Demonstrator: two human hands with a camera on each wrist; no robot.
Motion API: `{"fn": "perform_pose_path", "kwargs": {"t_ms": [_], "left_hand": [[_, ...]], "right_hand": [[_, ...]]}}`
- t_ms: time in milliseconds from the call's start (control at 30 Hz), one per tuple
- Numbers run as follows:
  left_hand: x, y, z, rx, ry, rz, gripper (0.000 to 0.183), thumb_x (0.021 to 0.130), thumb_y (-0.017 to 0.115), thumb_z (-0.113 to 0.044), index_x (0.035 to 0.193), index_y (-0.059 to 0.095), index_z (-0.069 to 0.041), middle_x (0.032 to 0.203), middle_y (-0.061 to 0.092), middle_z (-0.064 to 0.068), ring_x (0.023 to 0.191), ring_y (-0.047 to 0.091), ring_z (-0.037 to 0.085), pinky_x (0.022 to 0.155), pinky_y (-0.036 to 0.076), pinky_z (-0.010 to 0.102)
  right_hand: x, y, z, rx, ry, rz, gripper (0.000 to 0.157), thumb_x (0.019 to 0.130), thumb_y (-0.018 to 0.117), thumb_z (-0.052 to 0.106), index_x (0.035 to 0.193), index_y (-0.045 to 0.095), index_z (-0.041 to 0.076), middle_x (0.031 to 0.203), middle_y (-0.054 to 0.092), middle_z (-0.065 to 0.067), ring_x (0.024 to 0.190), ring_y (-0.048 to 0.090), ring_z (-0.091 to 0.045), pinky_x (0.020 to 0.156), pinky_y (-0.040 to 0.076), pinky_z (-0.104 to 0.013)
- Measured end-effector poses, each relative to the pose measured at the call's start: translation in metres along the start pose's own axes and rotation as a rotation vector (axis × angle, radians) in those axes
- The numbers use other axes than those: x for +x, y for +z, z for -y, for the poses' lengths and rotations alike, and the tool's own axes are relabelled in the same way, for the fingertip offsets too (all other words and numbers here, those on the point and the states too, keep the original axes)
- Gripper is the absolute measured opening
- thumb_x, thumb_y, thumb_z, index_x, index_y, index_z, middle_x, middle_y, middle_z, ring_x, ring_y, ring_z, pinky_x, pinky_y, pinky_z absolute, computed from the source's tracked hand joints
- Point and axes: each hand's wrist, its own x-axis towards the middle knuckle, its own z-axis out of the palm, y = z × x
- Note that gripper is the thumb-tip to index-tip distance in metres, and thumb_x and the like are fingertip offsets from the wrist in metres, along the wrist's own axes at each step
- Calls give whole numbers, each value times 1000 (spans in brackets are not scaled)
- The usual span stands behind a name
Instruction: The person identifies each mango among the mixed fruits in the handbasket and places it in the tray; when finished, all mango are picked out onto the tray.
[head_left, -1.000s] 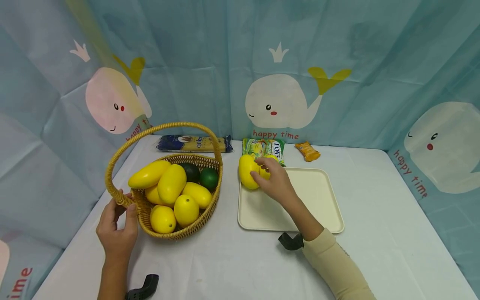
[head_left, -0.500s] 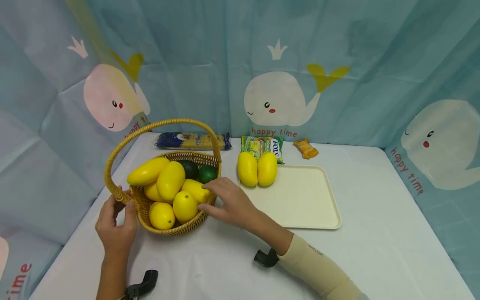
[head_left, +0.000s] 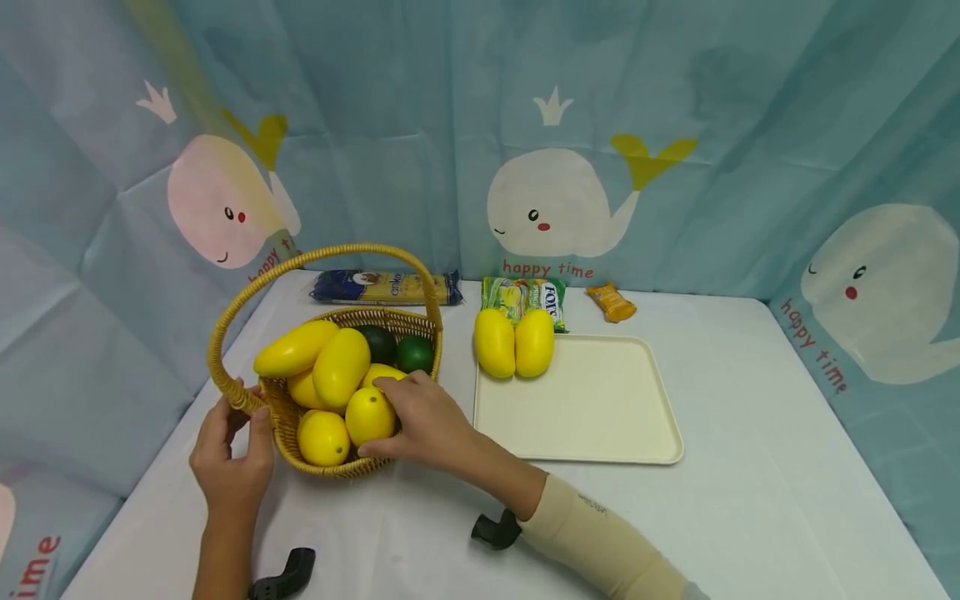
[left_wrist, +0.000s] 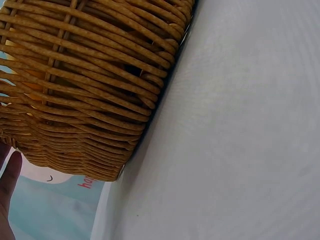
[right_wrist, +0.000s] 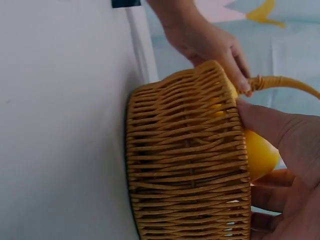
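A wicker basket (head_left: 345, 471) with a tall arched handle stands on the left of the table, filled with yellow mangoes (head_left: 341, 367) and two dark green fruits (head_left: 415, 354). My left hand (head_left: 232, 467) holds the basket at its left side, where the handle meets the rim. In the right wrist view that hand's thumb and fingers pinch there. At the basket's front right, my right hand (head_left: 431, 421) reaches over the rim, thumb and fingers around a yellow mango (head_left: 371, 417). In the right wrist view, the hand and rim partly hide this mango (right_wrist: 262, 155).
Right of the basket lies a cream tray (head_left: 585, 408), with two mangoes (head_left: 514, 343) side by side at its back left corner. Behind stand a blue and yellow pasta packet (head_left: 386, 287), a green packet (head_left: 525, 296) and a small orange packet (head_left: 611, 302). A curtain closes the back.
My right hand has left a mango beside another on the tray, moved left to the basket and closed around a mango there. The left hand stays at the basket.
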Motion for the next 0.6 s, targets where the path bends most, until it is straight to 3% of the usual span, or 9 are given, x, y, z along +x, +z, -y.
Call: {"fn": "perform_pose_path", "kwargs": {"t_ms": [133, 333, 600], "left_hand": [[1, 0, -2, -9, 9, -5, 36, 90, 65, 4, 125, 62, 13, 105, 64, 35, 106, 63, 5, 95, 48, 15], [1, -1, -7, -4, -1, 5, 37, 90, 64, 5, 127, 61, 11, 106, 64, 34, 106, 62, 5, 96, 48, 16], [1, -1, -7, 17, -10, 16, 38, 90, 64, 6, 128, 61, 10, 106, 64, 34, 107, 62, 4, 97, 47, 16]], "right_hand": [[1, -1, 1, 84, 69, 10, 75, 78, 83, 50, 137, 55, 14, 117, 67, 6, 101, 48, -13, 77, 45, -17], [-1, 0, -4, 300, 151, 36, 75, 81, 83, 43, 141, 47, 16, 124, 60, 4, 104, 51, -11, 79, 50, -18], [0, -3, -11, 501, 64, 7, 70, 85, 79, 32, 145, 45, 18, 134, 55, 5, 109, 54, -9, 89, 53, -25]]}}
